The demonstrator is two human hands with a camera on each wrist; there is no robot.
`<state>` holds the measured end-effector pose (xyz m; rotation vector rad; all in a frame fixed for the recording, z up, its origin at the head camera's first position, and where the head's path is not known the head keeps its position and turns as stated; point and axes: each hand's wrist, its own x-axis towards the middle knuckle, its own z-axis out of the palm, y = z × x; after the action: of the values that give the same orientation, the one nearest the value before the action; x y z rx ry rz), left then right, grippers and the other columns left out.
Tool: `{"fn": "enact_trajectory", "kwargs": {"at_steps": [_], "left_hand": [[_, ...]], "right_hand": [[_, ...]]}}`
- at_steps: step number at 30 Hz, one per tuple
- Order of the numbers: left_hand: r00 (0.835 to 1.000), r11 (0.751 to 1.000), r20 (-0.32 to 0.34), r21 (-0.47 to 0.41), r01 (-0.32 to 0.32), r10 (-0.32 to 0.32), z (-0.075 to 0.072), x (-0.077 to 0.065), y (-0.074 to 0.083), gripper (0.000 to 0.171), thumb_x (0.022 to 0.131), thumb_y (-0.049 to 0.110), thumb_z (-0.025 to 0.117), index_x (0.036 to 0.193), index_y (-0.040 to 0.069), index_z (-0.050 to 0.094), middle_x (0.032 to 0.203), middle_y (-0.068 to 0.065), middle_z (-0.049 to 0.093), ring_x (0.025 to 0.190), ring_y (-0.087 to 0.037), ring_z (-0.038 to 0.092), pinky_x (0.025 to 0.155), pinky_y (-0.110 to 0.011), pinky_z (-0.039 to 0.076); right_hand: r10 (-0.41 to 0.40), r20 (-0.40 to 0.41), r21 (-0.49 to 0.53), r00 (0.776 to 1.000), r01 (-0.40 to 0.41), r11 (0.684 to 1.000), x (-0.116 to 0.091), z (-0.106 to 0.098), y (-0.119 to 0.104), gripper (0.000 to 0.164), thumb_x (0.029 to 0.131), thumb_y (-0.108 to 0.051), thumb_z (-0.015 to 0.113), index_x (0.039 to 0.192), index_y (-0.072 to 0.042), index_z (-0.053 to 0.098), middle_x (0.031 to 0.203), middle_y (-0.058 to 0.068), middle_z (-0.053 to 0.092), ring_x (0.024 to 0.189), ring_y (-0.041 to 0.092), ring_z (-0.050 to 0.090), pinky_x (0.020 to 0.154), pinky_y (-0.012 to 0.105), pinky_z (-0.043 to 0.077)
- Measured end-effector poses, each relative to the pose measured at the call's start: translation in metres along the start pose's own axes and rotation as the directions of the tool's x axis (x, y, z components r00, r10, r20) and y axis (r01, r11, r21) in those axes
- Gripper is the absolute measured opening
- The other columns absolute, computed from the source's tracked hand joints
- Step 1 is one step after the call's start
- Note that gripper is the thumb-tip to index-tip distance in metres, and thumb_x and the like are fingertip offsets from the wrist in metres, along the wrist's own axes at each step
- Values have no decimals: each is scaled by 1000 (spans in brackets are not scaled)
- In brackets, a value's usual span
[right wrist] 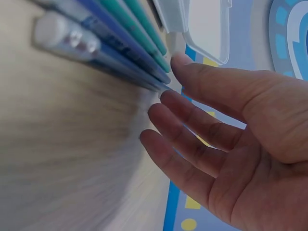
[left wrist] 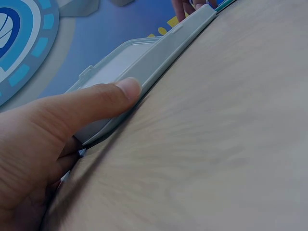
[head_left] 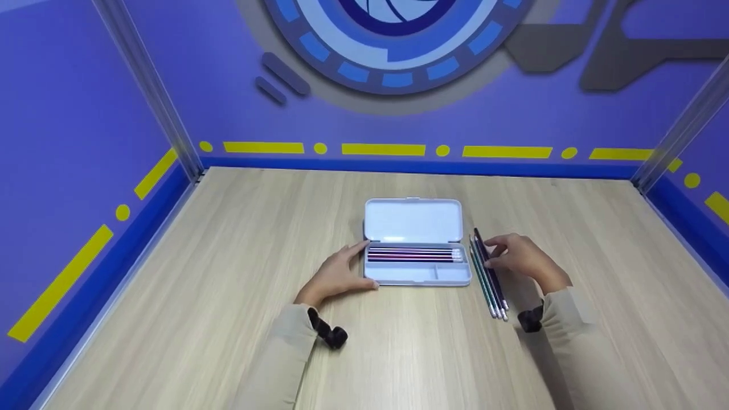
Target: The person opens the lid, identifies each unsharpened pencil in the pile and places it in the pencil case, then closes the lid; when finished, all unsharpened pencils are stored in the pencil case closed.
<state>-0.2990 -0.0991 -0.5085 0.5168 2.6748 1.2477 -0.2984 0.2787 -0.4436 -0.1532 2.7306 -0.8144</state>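
A white pencil case lies with its lid folded back. Inside the rear compartment, several dark-striped pencils lie side by side, white erasers to the right. My left hand holds the left end of the case, its thumb against the front wall. To the right of the case, several loose pencils, green and dark, lie in a slanted bundle with erasers toward me. My right hand is at the dark outer pencil, fingertips spread and loosely bent; whether they touch it I cannot tell.
The wooden table carries the case and the pencils. Blue panels with yellow marks enclose the back and sides. Each sleeved wrist wears a black camera mount.
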Motion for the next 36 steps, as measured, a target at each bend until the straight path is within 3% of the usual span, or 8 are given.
{"fn": "enact_trajectory", "kwargs": {"at_steps": [7, 16, 28, 36], "left_hand": [[1000, 1000, 1, 31, 1, -1, -1, 1, 0, 99, 64, 46, 85, 149, 24, 38, 148, -26, 37, 138, -42, 34, 114, -53, 28], [1000, 999, 3, 33, 2, -2, -3, 0, 1, 100, 65, 47, 85, 149, 23, 37, 150, -24, 36, 139, -41, 34, 115, -53, 28], [1000, 1000, 4, 12, -1, 1, -2, 0, 0, 101, 64, 46, 86, 149, 23, 37, 149, -25, 36, 138, -41, 34, 114, -54, 28], [1000, 1000, 7, -7, 20, -20, 0, -1, 0, 100, 64, 45, 86, 149, 23, 37, 151, -22, 36, 140, -39, 32, 115, -53, 28]], "right_hand": [[-6, 24, -8, 1000, 6, 1000, 0, 0, 5, 53, 85, -15, 71, 129, 10, 54, 105, 24, 66, 85, 24, 61, 74, 37, 52], [19, 44, 30, 999, -20, 999, 1, -2, 12, 51, 85, -16, 71, 127, 9, 56, 104, 21, 67, 81, 19, 61, 70, 31, 52], [59, 74, 53, 995, -63, 997, 1, -4, 13, 53, 84, -16, 71, 128, 9, 55, 109, 25, 66, 76, 16, 62, 68, 30, 55], [41, 6, 61, 999, -41, 997, 0, -6, 14, 48, 82, -10, 69, 121, 14, 57, 93, 20, 68, 70, 15, 62, 61, 29, 53]]}}
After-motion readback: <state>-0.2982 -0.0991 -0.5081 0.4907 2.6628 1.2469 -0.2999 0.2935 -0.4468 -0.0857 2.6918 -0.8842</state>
